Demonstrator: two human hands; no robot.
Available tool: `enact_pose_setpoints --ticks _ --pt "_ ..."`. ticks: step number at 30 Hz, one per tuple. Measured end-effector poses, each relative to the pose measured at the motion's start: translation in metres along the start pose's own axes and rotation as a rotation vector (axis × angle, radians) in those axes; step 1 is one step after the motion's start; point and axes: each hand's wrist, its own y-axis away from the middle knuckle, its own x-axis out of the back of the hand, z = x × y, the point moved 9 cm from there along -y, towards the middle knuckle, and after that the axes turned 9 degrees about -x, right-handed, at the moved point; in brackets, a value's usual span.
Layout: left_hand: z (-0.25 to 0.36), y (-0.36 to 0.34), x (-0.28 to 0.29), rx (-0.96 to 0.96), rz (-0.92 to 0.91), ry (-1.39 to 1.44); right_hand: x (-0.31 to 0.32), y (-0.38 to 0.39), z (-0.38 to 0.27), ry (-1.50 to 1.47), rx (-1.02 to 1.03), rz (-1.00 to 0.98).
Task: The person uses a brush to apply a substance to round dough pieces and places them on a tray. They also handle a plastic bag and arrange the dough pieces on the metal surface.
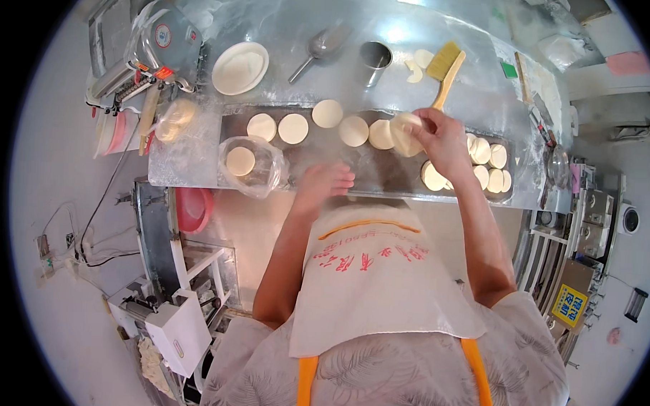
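My right hand pinches the edge of a pale round dough wrapper, lifted and tilted over the dark work strip. Just left of it another dough round lies partly covered. Several more rounds run in a loose row toward the left. Under and beyond my right wrist, overlapping stacks of rounds sit at the strip's right end. My left hand hovers by the near edge of the table, holding nothing, its slightly blurred fingers stretched toward the right. Near it, a single round rests on a clear plastic bag.
Toward the back stand a white oval plate, a metal scoop, a steel cup and a wooden-handled brush. Dough scraps lie beside the brush. A scale-like machine occupies the far left; a red basin sits below the table.
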Motion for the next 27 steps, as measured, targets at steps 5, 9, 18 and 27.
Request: enact_pose_setpoints --ticks 5,9,18,27 --pt "0.01 -0.009 -0.007 -0.037 -0.022 -0.042 -0.01 -0.009 0.017 -0.067 -0.027 0.0" --pt "0.008 -0.014 -0.004 -0.049 -0.014 -0.06 -0.016 -0.011 0.024 -0.241 -0.026 -0.045" --pt "0.008 -0.019 -0.016 -0.02 -0.102 0.063 -0.017 -0.012 0.035 0.022 -0.075 0.075" --pt "0.039 -0.045 -0.051 0.023 -0.048 0.482 -0.039 0.031 -0.065 0.168 0.254 0.138"
